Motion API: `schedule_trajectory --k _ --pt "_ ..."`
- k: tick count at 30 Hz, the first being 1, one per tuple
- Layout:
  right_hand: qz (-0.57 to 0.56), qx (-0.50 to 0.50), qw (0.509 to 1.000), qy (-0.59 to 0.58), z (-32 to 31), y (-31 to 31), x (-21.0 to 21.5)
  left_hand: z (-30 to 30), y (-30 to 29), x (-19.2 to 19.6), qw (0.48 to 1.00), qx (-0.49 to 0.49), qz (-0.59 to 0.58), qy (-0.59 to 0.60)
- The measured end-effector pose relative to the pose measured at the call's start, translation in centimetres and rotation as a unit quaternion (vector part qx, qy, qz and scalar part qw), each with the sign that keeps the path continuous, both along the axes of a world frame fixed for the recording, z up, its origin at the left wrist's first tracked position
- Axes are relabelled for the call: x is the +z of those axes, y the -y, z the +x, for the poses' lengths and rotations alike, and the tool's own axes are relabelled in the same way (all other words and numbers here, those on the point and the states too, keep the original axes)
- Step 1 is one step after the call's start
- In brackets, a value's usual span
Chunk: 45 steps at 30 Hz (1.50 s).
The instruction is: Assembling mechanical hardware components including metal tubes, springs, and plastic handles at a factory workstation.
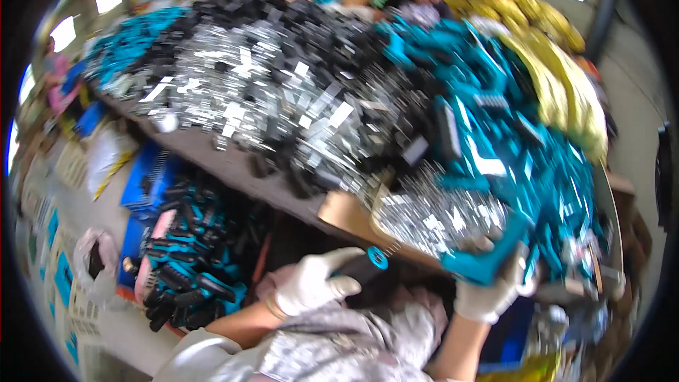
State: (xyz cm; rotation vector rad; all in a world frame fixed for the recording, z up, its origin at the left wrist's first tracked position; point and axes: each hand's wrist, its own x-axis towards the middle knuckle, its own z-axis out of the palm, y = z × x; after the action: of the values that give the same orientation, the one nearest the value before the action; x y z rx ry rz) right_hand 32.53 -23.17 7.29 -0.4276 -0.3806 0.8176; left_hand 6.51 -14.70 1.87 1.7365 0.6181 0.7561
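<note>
My left hand (311, 284), in a white glove, is closed around a black rounded part (361, 269) with a teal ring at its end. A thin coil or threaded piece seems to stick out of that end; blur hides its exact kind. My right hand (489, 296), also gloved, grips a teal curved plastic shell (488, 260), held a little to the right of the black part and apart from it. Just beyond both hands sits a cardboard tray (346, 216) full of small shiny metal pieces (431, 212).
A heap of teal shells (488, 127) covers the right of the table. Silver pieces (240, 92) and black parts (304, 28) are piled further back. At lower left, a blue bin (134, 240) holds black-and-teal assemblies (191, 262). Yellow sacks (544, 64) and other people (421, 3) are beyond.
</note>
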Motion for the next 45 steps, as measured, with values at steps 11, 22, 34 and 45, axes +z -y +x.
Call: schedule_trajectory --k 11,22,34,45 --pt "-0.027 0.117 0.985 -0.124 -2.4 1.0 -0.8 0.6 1.5 0.7 0.994 -0.069 -0.019 -0.079" --pt "-0.042 0.255 0.933 0.251 -2.7 2.0 -2.6 -0.3 0.2 1.8 0.97 -0.129 0.109 -0.172" --pt "-0.093 0.059 0.494 0.863 -4.1 4.4 -1.3 -2.4 0.4 -5.7 0.966 -0.221 0.039 -0.13" --pt "0.087 0.076 0.4 0.909 -3.1 3.3 -2.3 -3.5 -0.8 -5.8 0.921 -0.326 -0.135 -0.167"
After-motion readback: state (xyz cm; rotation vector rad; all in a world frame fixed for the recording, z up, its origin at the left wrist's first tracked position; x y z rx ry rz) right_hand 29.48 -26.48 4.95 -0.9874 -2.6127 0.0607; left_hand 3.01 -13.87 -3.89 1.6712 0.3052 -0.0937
